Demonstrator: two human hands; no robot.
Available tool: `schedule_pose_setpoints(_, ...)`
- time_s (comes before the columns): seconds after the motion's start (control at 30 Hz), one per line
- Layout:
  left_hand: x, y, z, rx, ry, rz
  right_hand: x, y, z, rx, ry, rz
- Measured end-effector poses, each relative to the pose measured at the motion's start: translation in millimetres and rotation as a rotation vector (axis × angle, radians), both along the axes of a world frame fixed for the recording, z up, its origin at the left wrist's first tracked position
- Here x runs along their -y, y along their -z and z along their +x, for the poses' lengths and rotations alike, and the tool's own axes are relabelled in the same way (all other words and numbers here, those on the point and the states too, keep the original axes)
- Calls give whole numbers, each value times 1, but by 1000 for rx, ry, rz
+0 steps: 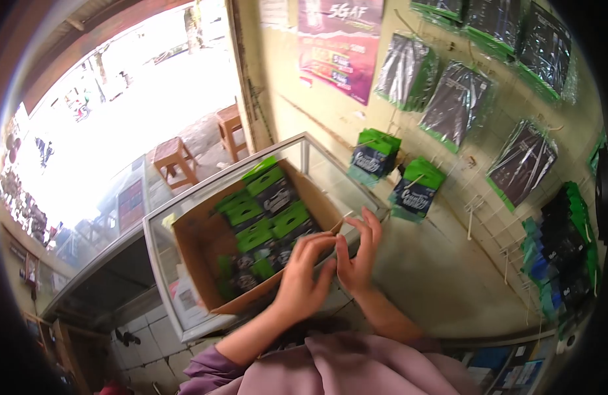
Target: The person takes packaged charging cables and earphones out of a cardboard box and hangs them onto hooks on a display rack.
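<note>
My left hand (305, 273) is raised over the near right corner of a cardboard box (193, 263). Its fingers are bent and held apart from the thumb, with nothing visible in the grip. Close beside it, my right hand (358, 253) has its fingers up and spread. Left fingertips meet or nearly meet the right thumb. A small pale bit shows by the right fingertips, too small to name. Inside the box lie several green-and-black hanging packets (275, 191), some overlapping. The box rests on a glass display case (160, 273).
On the wall at right, packets in green and black (416, 191) and larger plastic-wrapped packs (455, 102) hang from hooks. A bare white hook (470, 220) juts out. Beyond the case stand two wooden stools (174, 158) by the bright doorway. A pink poster (340, 49) hangs above.
</note>
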State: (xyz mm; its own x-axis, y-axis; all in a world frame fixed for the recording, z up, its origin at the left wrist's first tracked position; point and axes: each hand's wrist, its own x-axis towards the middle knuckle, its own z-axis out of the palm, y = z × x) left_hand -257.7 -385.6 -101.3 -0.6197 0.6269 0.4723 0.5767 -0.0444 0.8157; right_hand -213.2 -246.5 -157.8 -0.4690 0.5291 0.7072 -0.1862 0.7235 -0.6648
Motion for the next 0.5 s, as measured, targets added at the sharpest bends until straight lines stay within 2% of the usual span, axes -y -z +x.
schedule_pose_setpoints(0.07,43,-7,-19,-32,-92,-164,17,-10,-10,39,-60,52)
schedule_pose_setpoints(0.13,80,-4,-43,-126,-177,-327,23,-21,-24,145,-245,200)
schedule_pose_setpoints(0.2,103,7,-70,-71,-198,-453,28,-32,-41,154,-229,282)
schedule_pose_setpoints(0.3,122,32,-113,-104,-195,-553,25,-31,-75,467,-429,421)
schedule_pose_setpoints(0.33,124,37,-126,-134,-164,-694,21,-25,-89,467,-435,429)
schedule_pose_setpoints(0.37,124,40,-136,-162,-131,-835,16,-19,-104,635,-520,497)
schedule_pose_setpoints(0.4,121,41,-146,-157,-136,-833,12,-16,-118,805,-604,561)
schedule_pose_setpoints(0.43,119,42,-155,-124,-127,-1043,11,-16,-135,987,-664,612)
schedule_pose_setpoints(0.47,117,45,-162,-86,-116,-1255,11,-12,-149,990,-674,613)
schedule_pose_setpoints(0.5,117,52,-169,-76,-120,-1257,13,-9,-163,1130,-707,649)
